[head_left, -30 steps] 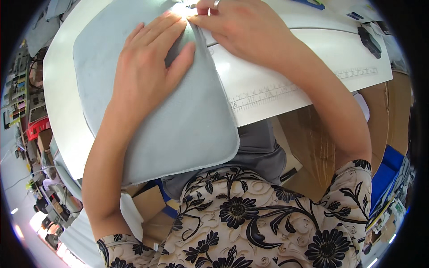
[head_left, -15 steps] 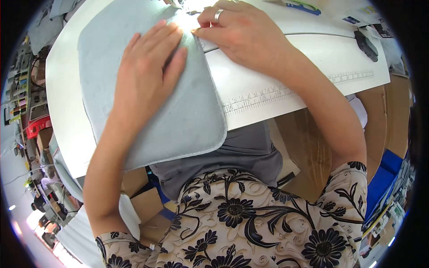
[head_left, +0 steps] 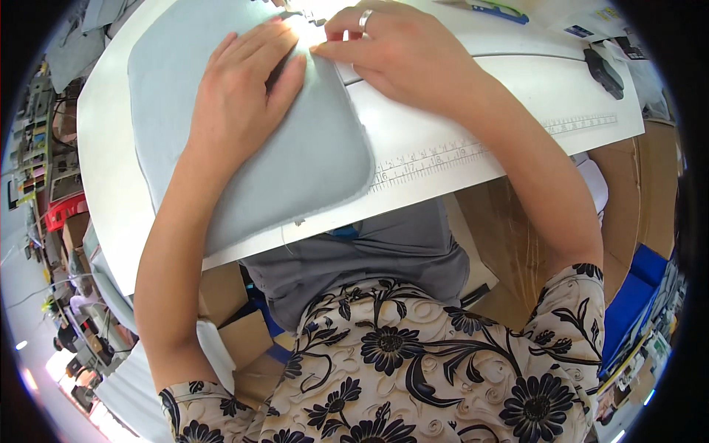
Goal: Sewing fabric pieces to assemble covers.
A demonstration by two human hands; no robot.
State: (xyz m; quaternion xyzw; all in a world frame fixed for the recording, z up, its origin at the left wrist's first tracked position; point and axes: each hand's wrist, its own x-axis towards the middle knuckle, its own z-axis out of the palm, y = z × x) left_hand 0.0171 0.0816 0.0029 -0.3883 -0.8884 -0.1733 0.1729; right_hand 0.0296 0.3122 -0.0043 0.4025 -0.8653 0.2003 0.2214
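Note:
A grey, soft-looking fabric panel (head_left: 310,162) with rounded corners lies on the white tabletop. My left hand (head_left: 247,88) rests flat on it, fingers stretched toward the bright light at the far edge. Close to the panel's far right edge, my right hand (head_left: 395,59) has thumb and fingers drawn together, pinching the edge; a ring sits on one finger. Just beyond the fingertips are small metal parts (head_left: 316,18) that look like a sewing machine's foot, partly lost in the glare and cut off by the picture's top.
A ruler scale (head_left: 436,159) runs along the white table (head_left: 413,188) near its front edge. At the far right lie blue-and-green-handled snips (head_left: 498,11) and a black object (head_left: 604,74). Grey cloth (head_left: 369,255) covers my lap; cardboard (head_left: 509,244) stands below the table.
The panel has slid away from me and turned slightly, baring a strip of tabletop at its near edge. Both hands keep nearly the same places.

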